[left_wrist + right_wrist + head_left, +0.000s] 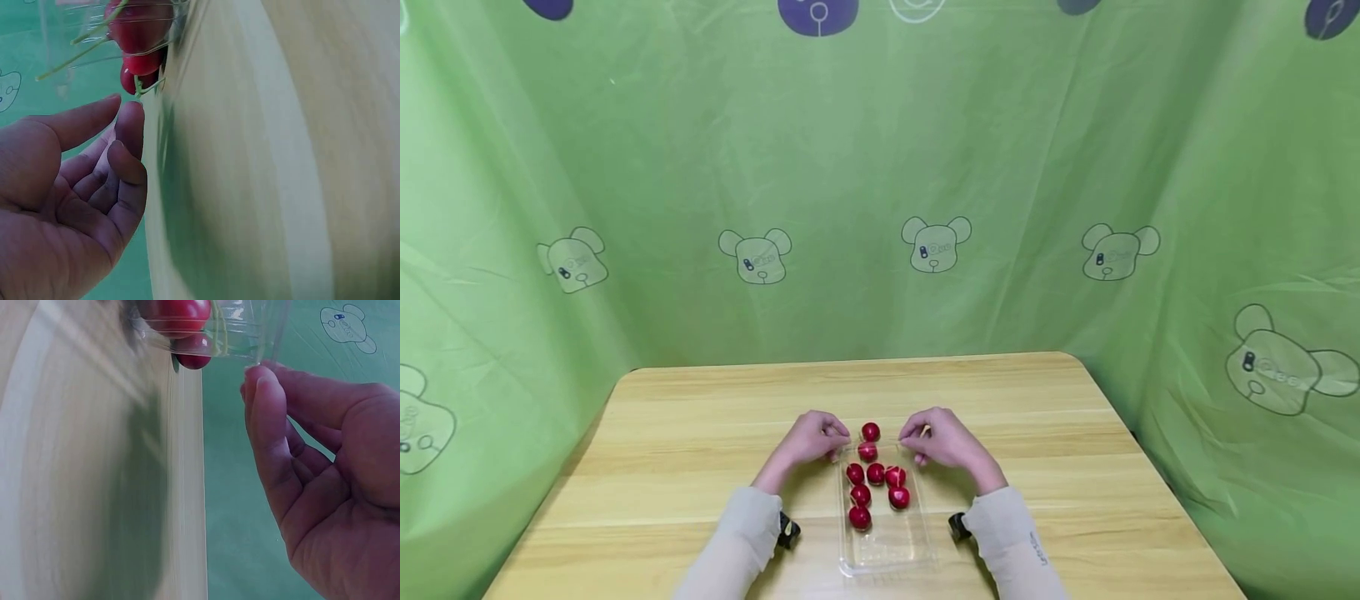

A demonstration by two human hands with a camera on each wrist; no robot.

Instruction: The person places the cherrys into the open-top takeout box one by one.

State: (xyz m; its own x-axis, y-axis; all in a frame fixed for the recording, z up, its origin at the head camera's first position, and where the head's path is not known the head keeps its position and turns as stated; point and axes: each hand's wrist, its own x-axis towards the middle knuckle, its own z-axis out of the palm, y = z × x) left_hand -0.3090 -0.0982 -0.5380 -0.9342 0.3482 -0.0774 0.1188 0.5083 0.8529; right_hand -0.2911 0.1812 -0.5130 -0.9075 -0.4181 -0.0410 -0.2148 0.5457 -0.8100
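Clear plastic tray [887, 554], lying near the front middle of the wooden table [1075, 433], long side running away from me. Contents: seven red radishes [876, 473] clustered in its far half; near half bare. One further radish [870, 431] sits on the table just beyond the tray's far end. Left hand [808, 439]: I see it at the tray's far left corner, fingers loosely curled; whether they pinch the rim I cannot tell. Right hand [946, 442]: at the far right corner, thumb and fingertips [265, 394] meeting on the tray's clear edge. Pale sleeves [1011, 533] on both forearms. Surround: green curtain [925, 167] printed with bear heads.
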